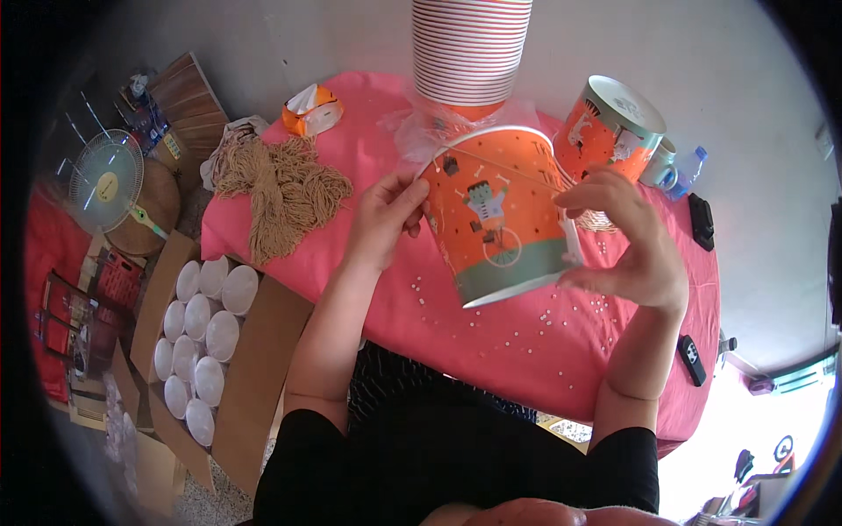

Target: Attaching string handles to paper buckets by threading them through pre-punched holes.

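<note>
An orange paper bucket (491, 210) with a green band and cartoon figures is tilted in front of me above the table. My left hand (386, 215) grips its left edge, thumb on the outside. A thin tan cord (504, 165) runs across the bucket's upper part toward my right hand (627, 237). That hand is curved beside the bucket's right side, fingers and thumb apart, fingertips close to the cord and the wall. Whether those fingertips touch the cord is unclear. The back of the bucket is hidden.
A pink-covered table (395, 298) carries scattered white beads, a tan cord bundle (285, 184), a tissue pack (312, 110), a tall bucket stack (472, 53), an upside-down bucket (610, 131), a bottle (688, 171) and a remote (692, 360). A cardboard box (254, 359) of white cups stands left.
</note>
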The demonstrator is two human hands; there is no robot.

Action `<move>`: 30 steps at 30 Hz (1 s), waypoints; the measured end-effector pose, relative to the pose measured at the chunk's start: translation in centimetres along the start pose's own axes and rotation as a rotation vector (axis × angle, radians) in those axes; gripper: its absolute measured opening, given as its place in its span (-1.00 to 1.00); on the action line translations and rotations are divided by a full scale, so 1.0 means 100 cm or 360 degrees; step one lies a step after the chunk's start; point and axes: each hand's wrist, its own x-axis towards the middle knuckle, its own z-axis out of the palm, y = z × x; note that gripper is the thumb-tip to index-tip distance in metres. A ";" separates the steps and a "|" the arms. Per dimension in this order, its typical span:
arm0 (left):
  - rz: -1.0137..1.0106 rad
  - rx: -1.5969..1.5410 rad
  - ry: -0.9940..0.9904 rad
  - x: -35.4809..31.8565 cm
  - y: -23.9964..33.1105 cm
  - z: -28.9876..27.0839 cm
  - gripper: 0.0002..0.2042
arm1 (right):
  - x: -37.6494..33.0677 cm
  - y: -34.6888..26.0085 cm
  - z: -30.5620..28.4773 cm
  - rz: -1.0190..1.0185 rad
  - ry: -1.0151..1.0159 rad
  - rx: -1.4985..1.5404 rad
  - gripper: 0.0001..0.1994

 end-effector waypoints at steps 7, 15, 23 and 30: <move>-0.0318 -0.0401 -0.0095 0.015 -0.021 -0.003 -0.80 | -0.002 0.005 0.015 0.0201 -0.0004 0.0083 -0.53; -0.0075 0.0028 0.0157 0.030 -0.062 0.004 -0.83 | -0.003 0.022 0.010 0.0477 0.0502 0.0226 -0.75; 0.0564 0.1070 -0.0089 0.021 -0.085 0.005 -0.89 | 0.012 0.065 -0.051 0.0543 0.1271 0.0208 -0.68; 0.0526 0.1088 -0.0122 0.021 -0.079 0.010 -0.90 | 0.007 0.117 -0.141 0.0899 0.1436 0.0218 -0.57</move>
